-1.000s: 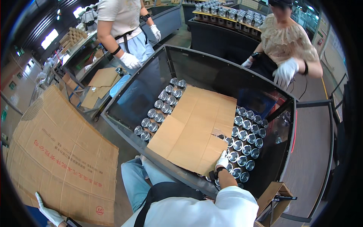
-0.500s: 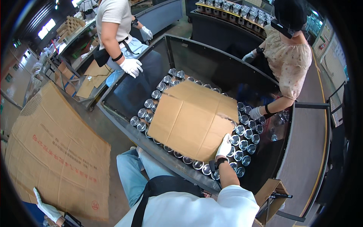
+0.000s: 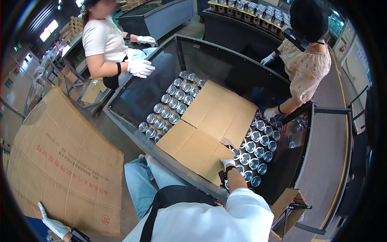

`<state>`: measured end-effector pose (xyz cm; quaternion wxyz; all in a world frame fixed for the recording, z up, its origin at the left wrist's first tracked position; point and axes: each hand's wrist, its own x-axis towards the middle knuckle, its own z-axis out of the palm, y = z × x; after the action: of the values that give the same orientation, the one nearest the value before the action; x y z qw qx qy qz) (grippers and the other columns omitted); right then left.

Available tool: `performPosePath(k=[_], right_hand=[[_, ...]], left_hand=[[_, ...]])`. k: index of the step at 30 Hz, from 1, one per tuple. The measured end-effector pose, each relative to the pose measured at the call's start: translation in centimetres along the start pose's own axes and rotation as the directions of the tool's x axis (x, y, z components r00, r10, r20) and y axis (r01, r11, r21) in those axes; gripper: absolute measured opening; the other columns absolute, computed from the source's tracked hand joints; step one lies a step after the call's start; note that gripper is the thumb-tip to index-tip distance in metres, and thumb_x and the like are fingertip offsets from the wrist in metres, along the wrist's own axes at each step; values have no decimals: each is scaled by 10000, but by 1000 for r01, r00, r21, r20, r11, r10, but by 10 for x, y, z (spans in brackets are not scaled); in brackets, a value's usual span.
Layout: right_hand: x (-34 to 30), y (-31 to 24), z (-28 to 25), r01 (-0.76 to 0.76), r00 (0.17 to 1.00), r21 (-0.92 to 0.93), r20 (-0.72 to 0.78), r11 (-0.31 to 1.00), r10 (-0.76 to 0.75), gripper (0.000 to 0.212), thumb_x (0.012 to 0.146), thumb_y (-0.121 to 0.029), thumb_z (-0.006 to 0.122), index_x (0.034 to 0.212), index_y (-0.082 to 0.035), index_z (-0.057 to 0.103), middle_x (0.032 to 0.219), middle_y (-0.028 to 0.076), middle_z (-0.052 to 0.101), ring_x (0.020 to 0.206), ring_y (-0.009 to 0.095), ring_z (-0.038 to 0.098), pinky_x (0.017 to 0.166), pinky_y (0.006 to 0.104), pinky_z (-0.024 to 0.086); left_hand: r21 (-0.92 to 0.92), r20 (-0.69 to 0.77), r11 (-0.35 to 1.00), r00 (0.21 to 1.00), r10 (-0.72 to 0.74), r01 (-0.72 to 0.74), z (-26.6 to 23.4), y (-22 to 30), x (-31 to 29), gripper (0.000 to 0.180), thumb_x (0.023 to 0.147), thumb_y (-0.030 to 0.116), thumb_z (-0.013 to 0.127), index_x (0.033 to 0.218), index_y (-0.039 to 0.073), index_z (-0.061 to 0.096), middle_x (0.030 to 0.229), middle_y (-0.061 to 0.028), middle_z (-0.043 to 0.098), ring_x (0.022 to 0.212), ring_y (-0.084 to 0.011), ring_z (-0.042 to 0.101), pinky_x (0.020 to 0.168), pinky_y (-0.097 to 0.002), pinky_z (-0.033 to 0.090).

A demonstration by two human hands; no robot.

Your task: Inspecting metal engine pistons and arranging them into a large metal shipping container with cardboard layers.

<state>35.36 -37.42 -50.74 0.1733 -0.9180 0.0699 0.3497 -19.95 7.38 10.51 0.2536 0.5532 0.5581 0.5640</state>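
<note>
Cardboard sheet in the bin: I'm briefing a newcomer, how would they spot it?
Find the large black bin in the centre. Inside, between rows of shiny round parts, lies a creased brown cardboard sheet; unlike the red-printed sheet at left, it looks plain.

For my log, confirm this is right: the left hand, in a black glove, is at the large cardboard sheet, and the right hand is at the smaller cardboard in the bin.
The left glove is white, not black, as the head view shows. The left hand is at the large cardboard sheet, and the right hand at the smaller cardboard in the bin.
</note>
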Motion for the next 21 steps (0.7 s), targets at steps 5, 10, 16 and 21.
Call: performPosePath(k=[5,10,16,21], right_hand=[[-25,12,11,-1,988,36,155,999,-5,505,778,-220,782,1217,-6,654,1239,165,672,1132,264,636,954,364,487],[-80,-24,1,124,927,617,-350,777,131,380,750,-80,759,1097,13,636,1057,181,710,950,308,686,840,380,532],[63,98,23,572,820,-761,543,306,-183,489,737,-278,764,1208,-161,707,1285,97,657,1187,292,627,959,406,525],[29,16,51,601,786,-578,550,552,-281,361,801,-333,663,1108,-165,752,1194,124,698,1073,301,680,848,425,547]], left_hand=[[185,47,969,986,159,-165,-11,-4,0,442,1012,223,393,1373,56,585,1395,-168,561,1195,-276,585,1077,-381,431],[107,15,989,995,99,-100,-15,4,0,434,1003,239,428,1349,46,605,1382,-167,571,1185,-267,583,1069,-379,435],[25,77,1000,997,-1,-1,28,-32,27,421,986,265,498,1312,35,633,1353,-160,592,1169,-258,586,1055,-378,445],[-127,23,992,999,33,-30,11,20,-20,400,955,230,560,1262,-11,647,1290,-153,622,1121,-252,607,1023,-378,470]])
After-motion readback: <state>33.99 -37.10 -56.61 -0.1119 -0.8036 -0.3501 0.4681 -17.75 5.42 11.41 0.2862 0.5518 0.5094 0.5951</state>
